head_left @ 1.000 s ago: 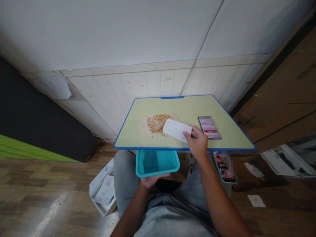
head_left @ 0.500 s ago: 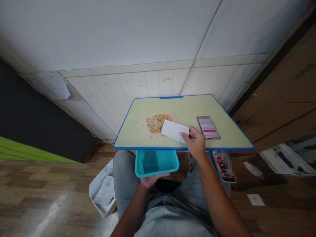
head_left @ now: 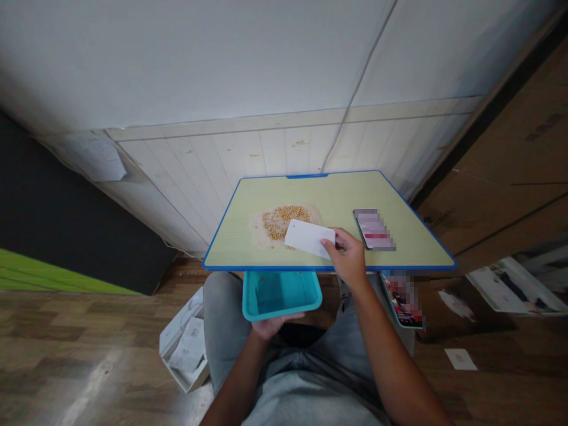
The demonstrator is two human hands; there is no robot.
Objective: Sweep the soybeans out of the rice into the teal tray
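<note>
Between the thumb and fingers of my right hand (head_left: 347,254) is a white card (head_left: 308,238), tilted over the near right part of a grain pile. The pile mixes golden round beans (head_left: 284,216) with pale rice-like grains (head_left: 262,236) on the yellow-green tabletop (head_left: 346,192). Under the table's front edge, my left hand (head_left: 273,325) holds a teal plastic tub (head_left: 284,312) from below; its fingers are largely hidden beneath it. The tub's mouth faces up, and a few small bits show near its far wall.
A phone (head_left: 375,231) lies on the table's right side. Another phone (head_left: 403,302) rests on my right thigh. An open white box (head_left: 186,349) with papers stands on the floor at left. A cable (head_left: 359,86) runs down the wall behind.
My right hand and the white card have shifted slightly left and toward me. The left hand and the tub stay nearly where they were.
</note>
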